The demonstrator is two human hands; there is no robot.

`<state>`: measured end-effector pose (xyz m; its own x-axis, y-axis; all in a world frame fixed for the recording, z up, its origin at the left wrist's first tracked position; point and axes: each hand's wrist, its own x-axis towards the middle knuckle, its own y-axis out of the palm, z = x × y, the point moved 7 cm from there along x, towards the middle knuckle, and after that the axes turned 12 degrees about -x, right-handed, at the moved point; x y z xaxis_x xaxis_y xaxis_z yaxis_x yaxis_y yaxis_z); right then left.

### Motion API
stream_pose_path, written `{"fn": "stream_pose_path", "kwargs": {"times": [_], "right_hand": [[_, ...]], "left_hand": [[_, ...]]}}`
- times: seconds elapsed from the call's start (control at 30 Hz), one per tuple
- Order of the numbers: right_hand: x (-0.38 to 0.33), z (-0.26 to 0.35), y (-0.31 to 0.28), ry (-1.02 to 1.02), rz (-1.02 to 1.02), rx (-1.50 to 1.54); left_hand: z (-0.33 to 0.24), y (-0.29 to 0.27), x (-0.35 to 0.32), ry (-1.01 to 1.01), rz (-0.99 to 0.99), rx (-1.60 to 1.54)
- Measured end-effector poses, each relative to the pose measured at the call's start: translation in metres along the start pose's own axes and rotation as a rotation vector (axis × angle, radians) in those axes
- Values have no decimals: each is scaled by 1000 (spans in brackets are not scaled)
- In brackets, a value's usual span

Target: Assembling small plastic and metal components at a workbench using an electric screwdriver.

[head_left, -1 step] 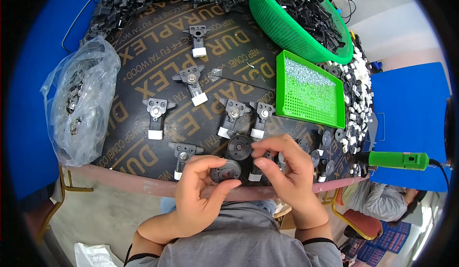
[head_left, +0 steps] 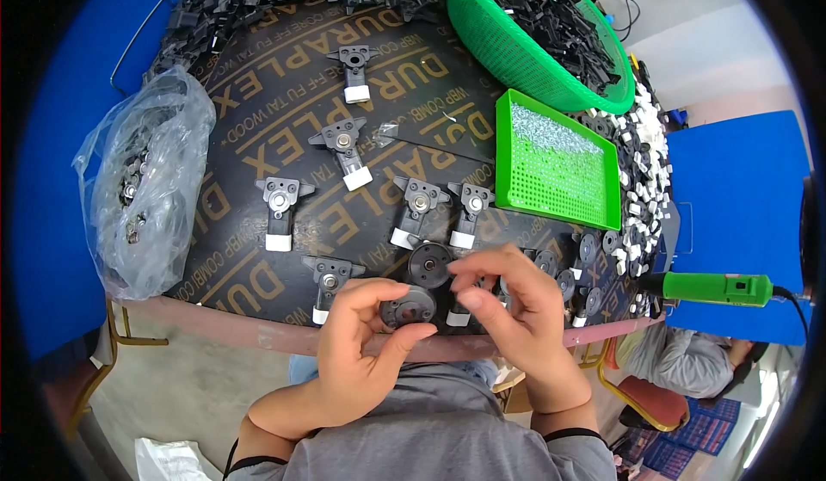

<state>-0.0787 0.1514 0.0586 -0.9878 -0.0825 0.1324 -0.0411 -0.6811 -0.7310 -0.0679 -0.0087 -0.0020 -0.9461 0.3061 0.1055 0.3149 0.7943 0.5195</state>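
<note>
A round black plastic disc [head_left: 408, 307] with small holes is held by its edges between the thumb and fingers of my left hand [head_left: 357, 339]. My right hand [head_left: 518, 313] is curled just to the right, its thumb and forefinger apart with nothing visible between them. Past the held disc lies a second black disc [head_left: 429, 264] with a metal centre. Black winged brackets with white ends lie around my hands: one bracket [head_left: 330, 281] left of my left hand, another bracket [head_left: 419, 201] beyond the second disc. A further bracket [head_left: 459, 313] is partly hidden by my right hand.
A green perforated tray [head_left: 508, 188] holds small shiny parts. Behind it stands a green basket [head_left: 482, 38] of black pieces. A clear bag [head_left: 172, 214] of metal parts sits left. A green corded tool [head_left: 718, 288] lies right, near scattered white pieces [head_left: 641, 188].
Hardly anything differs. My right hand has shifted very slightly; my left hand keeps the disc in the same place.
</note>
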Motion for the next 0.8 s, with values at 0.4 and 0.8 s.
{"fn": "stream_pose_path", "kwargs": {"times": [0.4,0.8], "right_hand": [[-15,11,-11,-354,42,7],[-11,11,-15,-413,-120,-227]], "left_hand": [[-23,12,16,198,128,374],[5,26,12,-60,52,-123]]}}
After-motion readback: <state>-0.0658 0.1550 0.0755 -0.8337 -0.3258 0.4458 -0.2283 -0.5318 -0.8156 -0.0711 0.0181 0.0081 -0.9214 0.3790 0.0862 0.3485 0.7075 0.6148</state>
